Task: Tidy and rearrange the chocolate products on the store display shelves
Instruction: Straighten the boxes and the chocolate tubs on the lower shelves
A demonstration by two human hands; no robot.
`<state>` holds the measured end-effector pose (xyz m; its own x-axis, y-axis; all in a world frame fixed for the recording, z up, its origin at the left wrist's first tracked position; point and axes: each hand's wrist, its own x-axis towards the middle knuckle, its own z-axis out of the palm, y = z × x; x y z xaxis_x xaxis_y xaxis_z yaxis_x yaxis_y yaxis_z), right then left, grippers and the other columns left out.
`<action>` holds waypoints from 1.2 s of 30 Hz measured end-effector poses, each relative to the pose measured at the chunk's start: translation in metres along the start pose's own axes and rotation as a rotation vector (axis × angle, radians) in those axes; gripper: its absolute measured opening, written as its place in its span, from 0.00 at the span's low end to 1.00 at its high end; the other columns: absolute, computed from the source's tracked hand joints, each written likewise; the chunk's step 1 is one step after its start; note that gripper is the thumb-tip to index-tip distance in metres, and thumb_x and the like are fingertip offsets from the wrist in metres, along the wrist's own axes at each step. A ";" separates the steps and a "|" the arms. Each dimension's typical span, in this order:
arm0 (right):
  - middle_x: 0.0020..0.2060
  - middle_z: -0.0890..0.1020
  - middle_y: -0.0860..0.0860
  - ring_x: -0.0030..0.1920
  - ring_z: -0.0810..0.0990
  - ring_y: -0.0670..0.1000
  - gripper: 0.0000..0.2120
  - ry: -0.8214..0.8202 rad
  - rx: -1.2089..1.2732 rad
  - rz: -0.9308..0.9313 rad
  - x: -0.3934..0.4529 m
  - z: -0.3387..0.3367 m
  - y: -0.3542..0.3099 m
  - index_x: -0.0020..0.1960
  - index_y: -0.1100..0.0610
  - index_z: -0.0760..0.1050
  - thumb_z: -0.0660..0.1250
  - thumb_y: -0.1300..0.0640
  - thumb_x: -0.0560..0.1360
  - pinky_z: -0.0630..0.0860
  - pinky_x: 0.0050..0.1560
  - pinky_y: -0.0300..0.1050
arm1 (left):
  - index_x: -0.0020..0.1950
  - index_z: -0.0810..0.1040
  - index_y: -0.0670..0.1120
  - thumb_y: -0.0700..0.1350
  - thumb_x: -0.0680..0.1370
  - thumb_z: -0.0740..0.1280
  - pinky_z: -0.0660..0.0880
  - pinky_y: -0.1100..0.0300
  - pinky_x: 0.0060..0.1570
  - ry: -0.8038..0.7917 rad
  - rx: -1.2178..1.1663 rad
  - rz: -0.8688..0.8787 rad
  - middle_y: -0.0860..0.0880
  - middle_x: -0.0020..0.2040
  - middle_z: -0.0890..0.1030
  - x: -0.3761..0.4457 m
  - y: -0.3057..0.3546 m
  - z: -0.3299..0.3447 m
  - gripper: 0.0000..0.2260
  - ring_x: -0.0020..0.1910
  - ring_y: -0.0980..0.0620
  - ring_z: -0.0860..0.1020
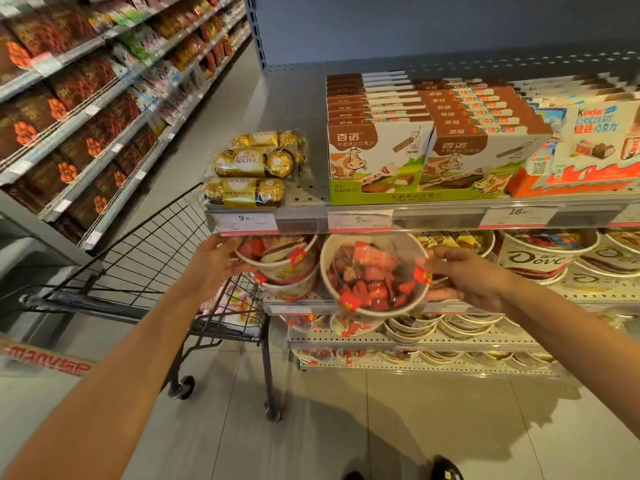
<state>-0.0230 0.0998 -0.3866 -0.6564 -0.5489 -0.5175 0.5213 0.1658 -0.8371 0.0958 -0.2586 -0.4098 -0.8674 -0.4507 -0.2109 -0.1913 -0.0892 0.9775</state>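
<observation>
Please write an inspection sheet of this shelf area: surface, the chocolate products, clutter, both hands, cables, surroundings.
Surface: grey top shelf, bare at its left rear; price strip along the front edge.
Job's things: Ferrero Rocher packs stacked at the left end; Bainuo boxes; Kinder boxes; Dove tubs on the shelf below; tilted tub of red chocolates.
Clutter: nothing seen.
Hands: left hand touches the upper left tub; right hand holds the tilted tub.
Cables: nothing seen.
Surroundings: shopping cart at left; aisle shelves beyond.
</observation>
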 end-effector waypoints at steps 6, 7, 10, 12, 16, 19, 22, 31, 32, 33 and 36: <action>0.29 0.83 0.54 0.30 0.84 0.51 0.04 0.094 0.043 -0.018 0.020 0.005 -0.017 0.47 0.64 0.73 0.60 0.65 0.77 0.79 0.26 0.40 | 0.59 0.76 0.46 0.41 0.79 0.63 0.80 0.61 0.37 0.038 0.144 0.046 0.43 0.54 0.81 0.013 0.006 0.006 0.10 0.46 0.48 0.83; 0.29 0.83 0.54 0.30 0.84 0.51 0.04 0.105 0.028 -0.019 0.024 0.007 -0.019 0.47 0.63 0.74 0.61 0.65 0.77 0.79 0.27 0.40 | 0.60 0.75 0.46 0.42 0.79 0.63 0.80 0.61 0.37 0.065 0.185 0.046 0.43 0.55 0.81 0.013 0.004 0.007 0.10 0.48 0.47 0.82; 0.34 0.83 0.57 0.30 0.84 0.53 0.05 0.145 0.010 0.001 0.034 0.011 -0.021 0.50 0.63 0.74 0.61 0.64 0.78 0.81 0.33 0.42 | 0.67 0.70 0.45 0.50 0.81 0.57 0.77 0.55 0.49 0.140 0.588 0.209 0.47 0.60 0.77 0.009 -0.007 0.006 0.16 0.57 0.48 0.77; 0.39 0.81 0.59 0.29 0.83 0.52 0.06 0.185 0.030 -0.023 0.038 0.014 -0.020 0.54 0.63 0.72 0.61 0.63 0.78 0.81 0.34 0.41 | 0.67 0.69 0.45 0.54 0.81 0.53 0.72 0.52 0.57 0.136 0.864 0.480 0.46 0.63 0.75 0.004 -0.015 0.000 0.19 0.61 0.48 0.73; 0.40 0.80 0.59 0.26 0.82 0.50 0.10 0.300 0.051 -0.154 0.039 0.023 -0.009 0.57 0.64 0.72 0.63 0.62 0.77 0.80 0.28 0.38 | 0.71 0.67 0.47 0.60 0.76 0.58 0.63 0.40 0.65 0.000 1.235 0.786 0.46 0.69 0.69 0.001 -0.028 -0.008 0.27 0.70 0.44 0.64; 0.40 0.80 0.59 0.24 0.81 0.48 0.13 0.413 -0.032 -0.217 0.040 0.025 -0.003 0.58 0.66 0.72 0.65 0.59 0.77 0.78 0.24 0.38 | 0.72 0.66 0.50 0.62 0.71 0.62 0.57 0.38 0.69 -0.037 1.330 0.800 0.46 0.71 0.68 -0.002 -0.024 0.002 0.32 0.72 0.45 0.60; 0.42 0.79 0.58 0.21 0.79 0.46 0.12 0.463 -0.123 -0.237 0.039 0.028 -0.006 0.58 0.64 0.71 0.64 0.59 0.77 0.75 0.21 0.36 | 0.71 0.66 0.51 0.57 0.74 0.63 0.59 0.39 0.69 -0.057 1.405 0.821 0.46 0.69 0.70 0.003 -0.020 0.008 0.27 0.71 0.45 0.62; 0.51 0.80 0.62 0.33 0.84 0.58 0.12 0.435 0.121 -0.247 0.062 0.069 0.007 0.62 0.64 0.67 0.58 0.64 0.79 0.80 0.28 0.44 | 0.63 0.76 0.50 0.56 0.70 0.71 0.70 0.41 0.57 0.107 1.513 0.845 0.41 0.60 0.77 0.005 -0.021 0.024 0.24 0.61 0.37 0.71; 0.47 0.80 0.63 0.31 0.84 0.57 0.13 0.402 0.177 -0.222 0.060 0.072 0.006 0.63 0.65 0.65 0.56 0.64 0.79 0.79 0.27 0.43 | 0.63 0.75 0.50 0.59 0.70 0.67 0.69 0.41 0.57 0.113 1.514 0.850 0.41 0.60 0.76 0.003 -0.021 0.025 0.25 0.62 0.38 0.70; 0.42 0.81 0.63 0.28 0.83 0.56 0.13 0.384 0.189 -0.201 0.059 0.071 0.007 0.62 0.65 0.65 0.55 0.64 0.79 0.79 0.26 0.43 | 0.64 0.74 0.51 0.62 0.69 0.64 0.68 0.41 0.58 0.100 1.508 0.855 0.41 0.60 0.76 0.002 -0.020 0.024 0.27 0.63 0.39 0.69; 0.36 0.81 0.62 0.29 0.81 0.58 0.09 0.398 -0.204 -0.300 0.045 0.051 0.013 0.56 0.63 0.66 0.52 0.60 0.79 0.80 0.31 0.52 | 0.69 0.67 0.53 0.57 0.68 0.66 0.64 0.40 0.64 0.032 1.470 0.906 0.43 0.65 0.73 0.000 -0.022 0.010 0.30 0.67 0.41 0.64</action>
<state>-0.0182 0.0349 -0.4117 -0.9368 -0.2505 -0.2443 0.1886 0.2265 -0.9556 0.0951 -0.2475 -0.4311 -0.9225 0.0870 0.3761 0.0719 0.9960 -0.0540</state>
